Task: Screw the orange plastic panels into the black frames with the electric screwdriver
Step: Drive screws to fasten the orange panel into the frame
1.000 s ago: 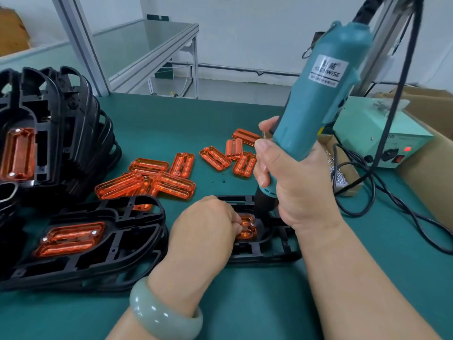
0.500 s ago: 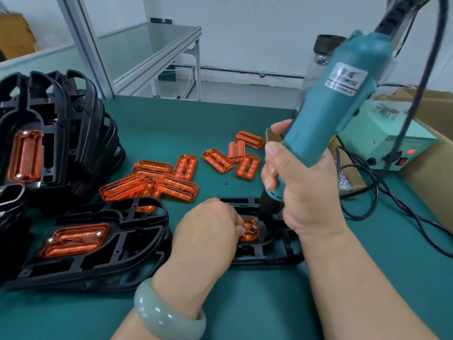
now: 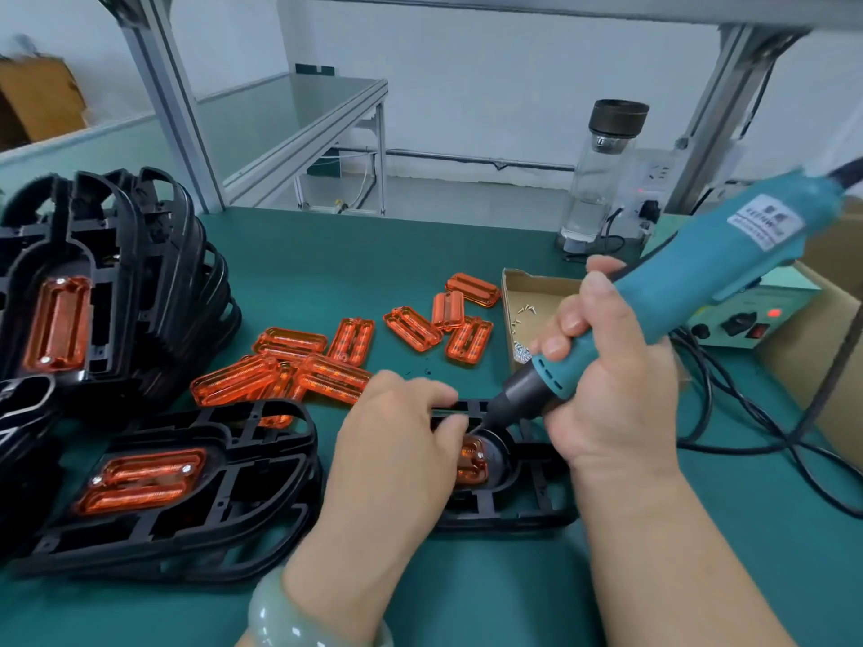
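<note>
Gripping tilted electric screwdriver [image 3: 700, 282], right hand [image 3: 611, 389] is aiming; left hand [image 3: 397, 441] is clutching orange panel [image 3: 471, 464] in black frame [image 3: 537, 502]; slanted bit is risking slipping.

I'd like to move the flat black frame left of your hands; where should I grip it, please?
I'd grip the black frame by its near outer rim, coming from the near side: that rim is a thin bar with openings behind it, clear of the left hand and the stacked frames.

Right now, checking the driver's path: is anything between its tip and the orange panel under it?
Nothing visible. The teal electric screwdriver points at the orange plastic panel in the black frame; the left hand rests beside the tip.
</note>
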{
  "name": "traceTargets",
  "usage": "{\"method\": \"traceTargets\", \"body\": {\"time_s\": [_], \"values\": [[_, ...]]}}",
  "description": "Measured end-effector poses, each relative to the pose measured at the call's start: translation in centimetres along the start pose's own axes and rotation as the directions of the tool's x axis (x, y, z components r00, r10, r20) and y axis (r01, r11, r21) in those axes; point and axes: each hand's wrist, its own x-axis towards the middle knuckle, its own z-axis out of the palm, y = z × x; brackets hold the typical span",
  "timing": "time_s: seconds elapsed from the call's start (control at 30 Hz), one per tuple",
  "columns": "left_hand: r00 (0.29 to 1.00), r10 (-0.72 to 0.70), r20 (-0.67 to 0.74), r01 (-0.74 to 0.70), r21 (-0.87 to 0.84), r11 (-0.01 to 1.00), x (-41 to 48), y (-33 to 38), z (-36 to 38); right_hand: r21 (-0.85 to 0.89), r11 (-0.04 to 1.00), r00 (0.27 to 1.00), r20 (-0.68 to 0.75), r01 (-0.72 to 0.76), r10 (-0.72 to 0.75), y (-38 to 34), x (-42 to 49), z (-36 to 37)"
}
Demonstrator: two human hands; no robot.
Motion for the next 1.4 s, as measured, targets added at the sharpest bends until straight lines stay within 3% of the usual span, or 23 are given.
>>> {"method": "traceTargets", "body": {"time_s": [0.03, 0.07, 0.1, 0.13, 0.17, 0.2, 0.23, 0.27, 0.33, 0.53, 0.63, 0.7, 0.83, 0.97, 1.07, 1.27, 1.4], "values": [[0.998, -0.055, -0.035, 0.048, -0.162, 0.986, 0.0, 0.6, -0.3, 0.005, 1.000, 0.999, -0.049, -0.015, 0.015, 0.1, 0.1, 0.0], [0.988, -0.150, -0.025, 0.127, -0.404, 0.906, 0.0, 1.2, -0.7, 0.008, 1.000, 0.995, -0.099, -0.030, 0.031, 0.2, 0.3, -0.1], [0.963, -0.265, 0.050, 0.228, -0.679, 0.698, 0.1, 1.8, -1.1, 0.015, 0.999, 0.988, -0.146, -0.049, 0.051, 0.3, 0.4, -0.3], [0.920, -0.351, 0.174, 0.307, -0.876, 0.371, 0.4, 2.4, -1.5, 0.033, 0.997, 0.979, -0.188, -0.067, 0.072, 0.3, 0.6, -0.4], [0.868, -0.389, 0.309, 0.348, -0.937, 0.033, 0.6, 2.9, -1.8, 0.055, 0.995, 0.970, -0.225, -0.083, 0.093, 0.3, 0.7, -0.5], [0.822, -0.403, 0.402, 0.348, -0.915, -0.204, 0.9, 3.2, -2.1, 0.074, 0.993, 0.961, -0.253, -0.094, 0.110, 0.3, 0.8, -0.6], [0.786, -0.412, 0.461, 0.336, -0.878, -0.341, 1.2, 3.3, -2.3, 0.089, 0.990, 0.953, -0.276, -0.105, 0.126, 0.3, 0.9, -0.7], [0.767, -0.413, 0.490, 0.320, -0.851, -0.416, 1.4, 3.5, -2.5, 0.102, 0.988, 0.945, -0.294, -0.115, 0.140, 0.4, 1.0, -0.8], [0.764, -0.399, 0.507, 0.297, -0.825, -0.481, 1.7, 3.5, -2.6, 0.119, 0.984, 0.933, -0.321, -0.133, 0.165, 0.6, 1.1, -0.9], [0.763, -0.391, 0.516, 0.311, -0.822, -0.477, 1.8, 2.8, -2.3, 0.127, 0.978, 0.909, -0.366, -0.163, 0.199, 0.6, 1.2, -0.8], [0.775, -0.374, 0.508, 0.347, -0.839, -0.419, 1.5, 2.8, -2.2, 0.122, 0.977, 0.897, -0.389, -0.178, 0.211, 0.6, 1.2, -0.7], [0.795, -0.370, 0.480, 0.372, -0.868, -0.329, 1.3, 2.7, -2.0, 0.116, 0.977, 0.895, -0.393, -0.178, 0.210, 0.5, 1.2, -0.7], [0.882, -0.300, 0.364, 0.374, -0.927, -0.027, 1.1, 2.2, -1.7, 0.119, 0.976, 0.895, -0.391, -0.183, 0.215, 0.5, 1.1, -0.8], [0.942, -0.226, 0.247, 0.286, -0.945, 0.161, 1.0, 1.1, -0.9, 0.125, 0.973, 0.888, -0.400, -0.192, 0.227, 0.6, 1.2, -0.8], [0.960, -0.247, 0.130, 0.207, -0.927, 0.314, 0.8, 0.5, -0.2, 0.124, 0.975, 0.888, -0.402, -0.187, 0.222, 0.6, 1.3, -0.8], [0.979, -0.204, 0.003, 0.113, -0.841, 0.529, 0.3, -0.5, 0.3, 0.147, 0.977, 0.878, -0.431, -0.156, 0.206, 0.3, 1.5, -1.3], [0.989, -0.150, -0.019, 0.079, -0.780, 0.621, 0.0, -0.7, 0.3, 0.273, 0.953, 0.864, -0.438, -0.133, 0.246, -0.2, 1.6, -1.5]]}}
